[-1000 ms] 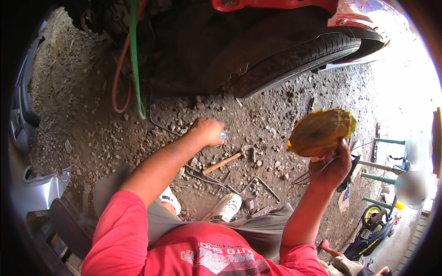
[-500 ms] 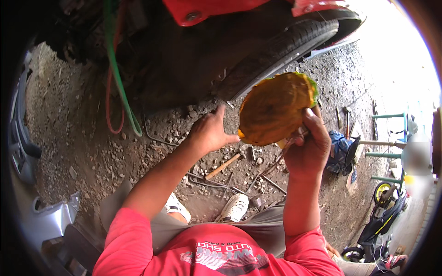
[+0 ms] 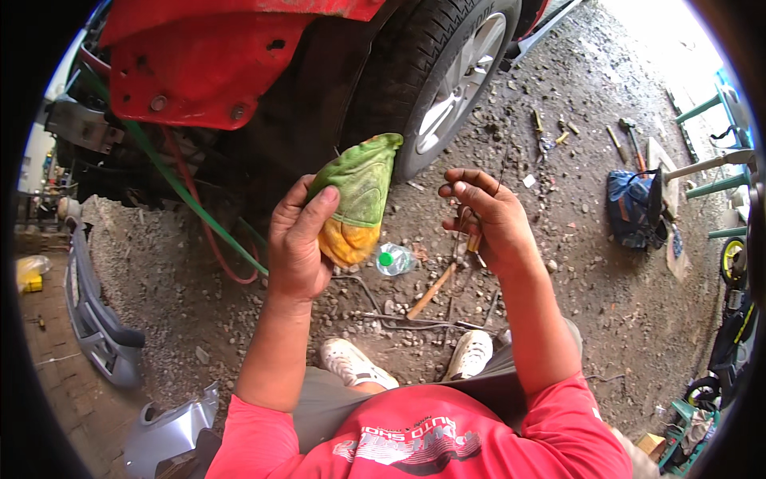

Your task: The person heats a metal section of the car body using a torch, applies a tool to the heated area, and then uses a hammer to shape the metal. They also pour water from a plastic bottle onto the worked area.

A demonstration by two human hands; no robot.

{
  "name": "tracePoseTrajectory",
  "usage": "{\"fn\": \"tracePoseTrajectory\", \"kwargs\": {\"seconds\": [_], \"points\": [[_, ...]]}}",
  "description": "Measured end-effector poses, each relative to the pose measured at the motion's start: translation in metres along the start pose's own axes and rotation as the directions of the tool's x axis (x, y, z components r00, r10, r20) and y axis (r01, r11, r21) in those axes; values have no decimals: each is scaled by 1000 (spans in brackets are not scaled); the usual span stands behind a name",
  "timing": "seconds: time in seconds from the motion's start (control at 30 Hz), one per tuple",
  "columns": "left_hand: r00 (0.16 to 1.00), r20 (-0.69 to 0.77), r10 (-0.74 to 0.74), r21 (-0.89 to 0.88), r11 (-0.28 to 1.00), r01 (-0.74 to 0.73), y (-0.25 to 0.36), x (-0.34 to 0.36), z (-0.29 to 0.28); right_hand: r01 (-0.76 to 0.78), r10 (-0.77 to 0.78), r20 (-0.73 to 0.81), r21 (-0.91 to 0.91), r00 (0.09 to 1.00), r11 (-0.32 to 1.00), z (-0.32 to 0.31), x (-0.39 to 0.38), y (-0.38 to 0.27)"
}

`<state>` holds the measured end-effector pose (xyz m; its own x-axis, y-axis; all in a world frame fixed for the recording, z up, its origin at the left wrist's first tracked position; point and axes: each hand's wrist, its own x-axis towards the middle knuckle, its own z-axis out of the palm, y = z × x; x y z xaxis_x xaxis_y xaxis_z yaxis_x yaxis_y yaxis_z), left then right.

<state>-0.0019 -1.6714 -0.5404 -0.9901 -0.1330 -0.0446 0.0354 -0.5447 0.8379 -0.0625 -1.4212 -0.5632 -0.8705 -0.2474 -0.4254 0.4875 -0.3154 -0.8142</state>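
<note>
My left hand [image 3: 302, 231] grips a folded green and yellow cloth pad [image 3: 361, 191], thumb on its face and fingers behind. The green side is smudged dark; the yellow part shows at its lower end. To the right and apart from the cloth, my right hand [image 3: 491, 219] is closed with bent fingers round a thin dark wire-like piece [image 3: 504, 160], which sticks up past the knuckles. A small tan piece [image 3: 475, 242] shows below the fingers; I cannot tell if it is held. Beyond the cloth stand a car tire [image 3: 399, 88] and a red body panel [image 3: 199, 64].
A clear bottle with green cap [image 3: 396, 259] and a wooden-handled tool [image 3: 431, 291] lie on gravel before my shoes. Green and red hoses [image 3: 195, 195] hang at left. A grey bumper [image 3: 100, 319] lies far left; a blue bag [image 3: 630, 209] and hammer [image 3: 634, 144] are at right.
The cloth pad, earlier spread round with its brownish-yellow side showing in my right hand, is now folded in my left hand. My left hand has closed, and the view has shifted.
</note>
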Motion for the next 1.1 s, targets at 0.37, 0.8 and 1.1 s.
{"fn": "tracePoseTrajectory", "kwargs": {"seconds": [0.37, 0.8, 1.1], "points": [[973, 135, 187, -239, 959, -151, 86, -86, 60, 116, -195, 441, 200, 876, 973, 24, -67, -12], [964, -165, 207, 135, 973, -186, 66, -24, 60, 207, -243, 210, 180, 947, 962, 22, -51, -51], [873, -176, 455, 329, 863, -384, 30, 76, -2, 288, -302, 242, 92, 922, 953, 59, 66, -75]]}}
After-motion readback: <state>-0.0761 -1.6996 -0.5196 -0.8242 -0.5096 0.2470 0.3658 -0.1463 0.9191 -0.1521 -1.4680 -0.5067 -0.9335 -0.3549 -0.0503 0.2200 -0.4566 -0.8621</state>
